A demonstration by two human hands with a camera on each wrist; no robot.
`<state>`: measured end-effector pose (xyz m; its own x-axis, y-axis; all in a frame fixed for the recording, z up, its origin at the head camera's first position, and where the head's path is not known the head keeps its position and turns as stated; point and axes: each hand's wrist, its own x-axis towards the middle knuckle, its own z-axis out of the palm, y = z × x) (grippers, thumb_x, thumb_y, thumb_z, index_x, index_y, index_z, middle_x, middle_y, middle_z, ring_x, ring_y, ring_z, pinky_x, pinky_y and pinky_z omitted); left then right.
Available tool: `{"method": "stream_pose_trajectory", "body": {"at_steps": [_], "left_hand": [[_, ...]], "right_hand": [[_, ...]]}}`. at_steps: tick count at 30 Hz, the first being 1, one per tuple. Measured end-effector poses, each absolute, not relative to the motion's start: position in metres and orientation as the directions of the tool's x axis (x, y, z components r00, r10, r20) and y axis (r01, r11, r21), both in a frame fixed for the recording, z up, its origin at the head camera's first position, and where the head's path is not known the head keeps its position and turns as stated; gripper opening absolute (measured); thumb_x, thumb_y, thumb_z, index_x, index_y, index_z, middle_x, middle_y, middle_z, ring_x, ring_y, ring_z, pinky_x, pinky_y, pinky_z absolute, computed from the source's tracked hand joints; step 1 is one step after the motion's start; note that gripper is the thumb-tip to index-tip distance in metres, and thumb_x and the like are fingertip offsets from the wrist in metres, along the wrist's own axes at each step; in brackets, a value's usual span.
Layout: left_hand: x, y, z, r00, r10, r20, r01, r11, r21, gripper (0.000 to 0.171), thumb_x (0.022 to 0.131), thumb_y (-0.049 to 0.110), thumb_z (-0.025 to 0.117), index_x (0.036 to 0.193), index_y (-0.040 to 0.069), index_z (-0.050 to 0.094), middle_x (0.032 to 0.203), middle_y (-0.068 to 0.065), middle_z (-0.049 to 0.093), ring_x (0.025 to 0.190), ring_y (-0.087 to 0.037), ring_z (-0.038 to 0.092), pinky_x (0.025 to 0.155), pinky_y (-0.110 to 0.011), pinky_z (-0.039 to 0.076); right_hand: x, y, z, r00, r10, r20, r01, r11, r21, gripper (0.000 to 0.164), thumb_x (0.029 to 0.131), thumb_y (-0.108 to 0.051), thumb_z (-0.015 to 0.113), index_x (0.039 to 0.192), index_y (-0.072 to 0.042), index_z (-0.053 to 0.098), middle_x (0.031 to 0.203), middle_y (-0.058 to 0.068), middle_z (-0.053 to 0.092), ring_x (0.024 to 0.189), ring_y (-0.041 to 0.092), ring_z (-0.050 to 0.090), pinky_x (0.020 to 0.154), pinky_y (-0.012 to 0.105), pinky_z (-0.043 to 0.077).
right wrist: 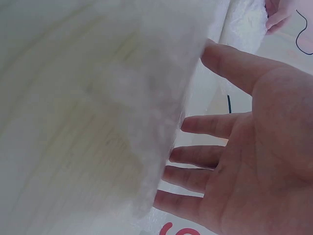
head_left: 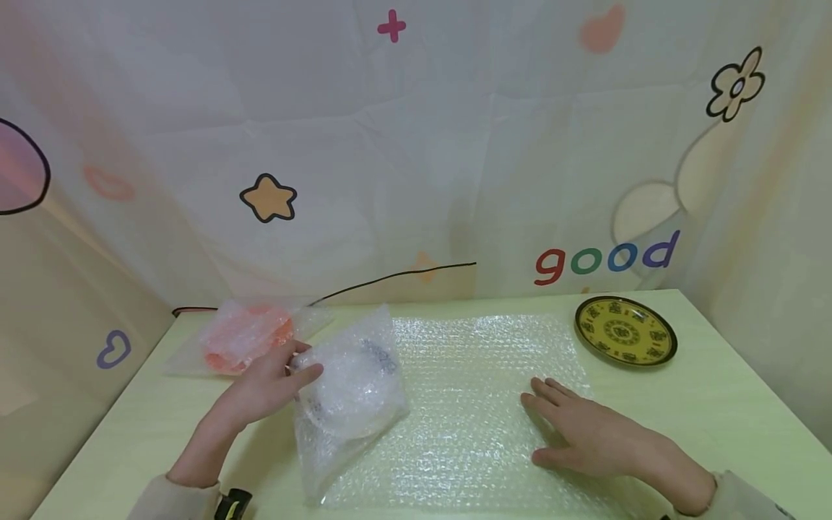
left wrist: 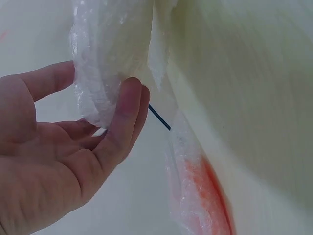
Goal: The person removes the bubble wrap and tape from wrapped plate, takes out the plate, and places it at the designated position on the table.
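Note:
My left hand grips the left edge of a bubble-wrapped white dish, thumb on the near face and fingers behind. The dish is round, with dark marks near its rim, and is tilted above the left part of a flat bubble wrap sheet. In the left wrist view the wrapped dish sits between thumb and fingers. My right hand is over the right side of the sheet, its fingers spread and extended. In the right wrist view its fingertips are right at the sheet surface, holding nothing.
A pink-orange item in bubble wrap lies at the back left of the table. At the back right is a yellow patterned plate with a dark rim. A printed curtain hangs behind the table.

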<state>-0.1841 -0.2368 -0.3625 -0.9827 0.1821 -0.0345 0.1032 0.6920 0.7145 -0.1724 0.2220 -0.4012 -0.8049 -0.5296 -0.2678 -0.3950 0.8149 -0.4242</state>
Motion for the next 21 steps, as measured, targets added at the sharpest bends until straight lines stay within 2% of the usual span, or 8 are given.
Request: {"method": "stream_pose_trajectory", "body": {"at_steps": [4, 7, 11, 13, 15, 18, 21], "left_hand": [[-0.186, -0.236, -0.363, -0.981, 0.195, -0.012, 0.134, 0.716, 0.685, 0.056, 0.101, 0.032, 0.067, 0.137, -0.009, 0.054, 0.124, -0.018, 0.064, 0.094, -0.025, 0.063, 0.076, -0.038, 0.054], [-0.186, -0.236, -0.363, -0.977, 0.215, 0.009, 0.166, 0.727, 0.666, 0.055, 0.1, 0.032, 0.067, 0.134, -0.01, 0.058, 0.122, -0.018, 0.066, 0.098, -0.026, 0.062, 0.079, -0.039, 0.053], [-0.187, -0.234, -0.364, -0.97, 0.242, 0.005, 0.185, 0.726, 0.662, 0.05, 0.1, 0.031, 0.067, 0.13, -0.009, 0.063, 0.114, -0.013, 0.068, 0.095, -0.023, 0.061, 0.079, -0.039, 0.052], [-0.187, -0.232, -0.365, -0.969, 0.246, -0.011, 0.176, 0.723, 0.668, 0.051, 0.1, 0.031, 0.067, 0.131, -0.009, 0.063, 0.116, -0.013, 0.068, 0.095, -0.023, 0.061, 0.081, -0.039, 0.052], [-0.187, -0.231, -0.365, -0.969, 0.245, -0.024, 0.166, 0.721, 0.673, 0.054, 0.101, 0.032, 0.066, 0.134, -0.01, 0.06, 0.123, -0.017, 0.067, 0.103, -0.026, 0.062, 0.086, -0.042, 0.053], [-0.186, -0.229, -0.365, -0.969, 0.246, -0.036, 0.155, 0.71, 0.687, 0.057, 0.102, 0.034, 0.065, 0.139, -0.008, 0.056, 0.13, -0.019, 0.064, 0.113, -0.031, 0.062, 0.093, -0.048, 0.053], [-0.185, -0.226, -0.365, -0.967, 0.25, -0.053, 0.144, 0.704, 0.696, 0.055, 0.102, 0.036, 0.065, 0.141, -0.002, 0.056, 0.126, -0.015, 0.065, 0.116, -0.032, 0.062, 0.093, -0.048, 0.053]], "right_hand": [[-0.173, 0.223, -0.401, -0.807, -0.525, -0.269, -0.394, 0.819, -0.417, 0.086, 0.089, -0.049, 0.078, 0.154, -0.005, 0.045, 0.164, 0.022, 0.028, 0.151, 0.044, 0.022, 0.116, 0.063, 0.027], [-0.174, 0.223, -0.402, -0.808, -0.525, -0.266, -0.394, 0.819, -0.418, 0.086, 0.088, -0.049, 0.078, 0.154, -0.005, 0.045, 0.164, 0.022, 0.028, 0.151, 0.044, 0.022, 0.115, 0.063, 0.027], [-0.172, 0.223, -0.402, -0.808, -0.529, -0.26, -0.394, 0.813, -0.428, 0.086, 0.089, -0.048, 0.078, 0.154, -0.004, 0.044, 0.164, 0.023, 0.027, 0.151, 0.045, 0.021, 0.116, 0.063, 0.027], [-0.171, 0.223, -0.402, -0.807, -0.532, -0.256, -0.396, 0.809, -0.434, 0.085, 0.089, -0.048, 0.077, 0.154, -0.004, 0.044, 0.164, 0.023, 0.027, 0.151, 0.045, 0.021, 0.116, 0.063, 0.027], [-0.17, 0.223, -0.402, -0.806, -0.535, -0.251, -0.399, 0.806, -0.437, 0.085, 0.089, -0.048, 0.077, 0.154, -0.004, 0.044, 0.164, 0.023, 0.027, 0.151, 0.044, 0.021, 0.116, 0.063, 0.027], [-0.17, 0.224, -0.402, -0.806, -0.54, -0.244, -0.408, 0.804, -0.432, 0.085, 0.09, -0.049, 0.076, 0.154, -0.005, 0.044, 0.164, 0.022, 0.027, 0.151, 0.044, 0.022, 0.116, 0.062, 0.028], [-0.17, 0.224, -0.402, -0.805, -0.542, -0.242, -0.412, 0.804, -0.429, 0.085, 0.09, -0.05, 0.076, 0.155, -0.005, 0.044, 0.164, 0.022, 0.027, 0.151, 0.044, 0.022, 0.116, 0.062, 0.028]]}}
